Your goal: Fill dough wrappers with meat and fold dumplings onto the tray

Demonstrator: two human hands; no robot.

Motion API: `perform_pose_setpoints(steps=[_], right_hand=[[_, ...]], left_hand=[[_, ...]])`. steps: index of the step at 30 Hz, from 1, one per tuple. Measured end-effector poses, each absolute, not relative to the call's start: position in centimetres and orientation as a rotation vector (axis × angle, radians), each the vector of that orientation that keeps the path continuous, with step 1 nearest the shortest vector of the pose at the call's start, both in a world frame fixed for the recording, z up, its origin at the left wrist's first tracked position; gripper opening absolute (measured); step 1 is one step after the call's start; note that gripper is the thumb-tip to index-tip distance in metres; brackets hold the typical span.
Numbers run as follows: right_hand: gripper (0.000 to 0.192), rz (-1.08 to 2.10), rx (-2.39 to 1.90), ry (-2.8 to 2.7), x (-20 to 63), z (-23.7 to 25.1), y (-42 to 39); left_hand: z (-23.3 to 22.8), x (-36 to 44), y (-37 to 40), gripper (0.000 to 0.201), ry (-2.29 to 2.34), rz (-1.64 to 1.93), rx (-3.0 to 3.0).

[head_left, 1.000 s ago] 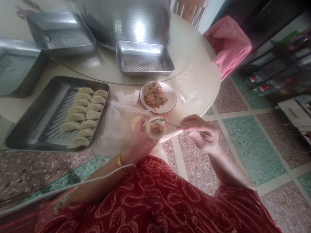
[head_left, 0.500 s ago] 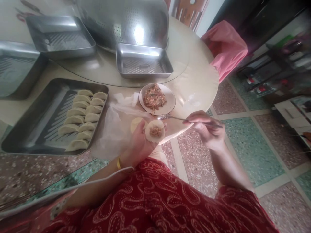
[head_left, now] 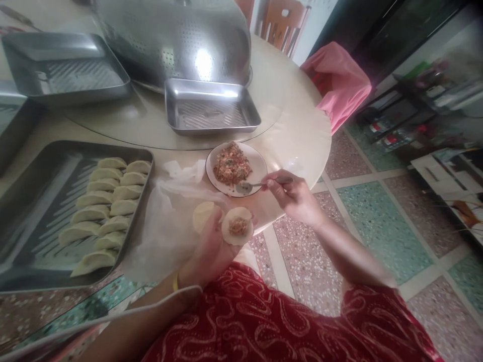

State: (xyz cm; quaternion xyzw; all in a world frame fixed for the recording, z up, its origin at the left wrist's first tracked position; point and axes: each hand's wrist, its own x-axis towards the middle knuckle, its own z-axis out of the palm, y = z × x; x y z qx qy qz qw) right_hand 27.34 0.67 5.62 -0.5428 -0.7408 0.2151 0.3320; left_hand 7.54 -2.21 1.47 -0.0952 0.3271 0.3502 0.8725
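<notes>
Head view: your left hand (head_left: 211, 246) cradles a filled dumpling wrapper (head_left: 237, 226), unfolded, at frame centre. Your right hand (head_left: 292, 193) grips a spoon (head_left: 251, 186) resting on the filling plate (head_left: 258, 160). Left, a tray (head_left: 37, 171) holds about a dozen folded dumplings (head_left: 105, 211); spare wrappers (head_left: 202, 215) remain.

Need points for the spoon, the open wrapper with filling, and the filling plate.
spoon (head_left: 245, 187), head view, on its bowl at the plate's near rim.
open wrapper (head_left: 231, 238), head view, on its bare dough edge beside the filling.
filling plate (head_left: 257, 163), head view, on its bare white right side.
</notes>
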Motion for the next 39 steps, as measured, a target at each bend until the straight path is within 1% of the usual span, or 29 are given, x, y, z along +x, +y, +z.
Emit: perform_pose_setpoints(steps=[7,13,17,20,25,31,36,39], right_hand=[[0.023,0.592,-1.326,-1.864,25.8,4.9,0.4],[0.03,0.648,-1.339,-1.845,25.7,4.7,0.6],[0.034,0.515,-1.391,-1.838,26.2,4.4,0.9],[0.032,0.441,-1.415,-1.86,26.5,4.6,0.8],[0.025,0.462,-1.3,-1.943,26.0,4.8,0.5],[0.025,0.49,-1.299,-1.988,26.5,4.0,1.2],[0.02,0.477,-1.066,-2.092,28.3,5.9,1.2],[0.018,0.464,-0.943,-2.206,29.0,6.1,1.5]], left_hand=[[1.6,7.5,-1.8,0.058,0.779,0.688,-0.182],[1.0,7.2,-2.0,0.059,0.728,0.683,-0.166],[0.8,7.1,-2.2,0.057,0.705,0.683,-0.152],[1.0,7.2,-2.2,0.058,0.737,0.681,-0.156],[1.4,7.4,-2.3,0.06,0.769,0.686,-0.176],[2.0,7.5,-2.3,0.06,0.801,0.691,-0.164],[2.4,7.6,-2.2,0.059,0.827,0.704,-0.168],[2.4,7.7,-2.2,0.058,0.818,0.713,-0.189]])
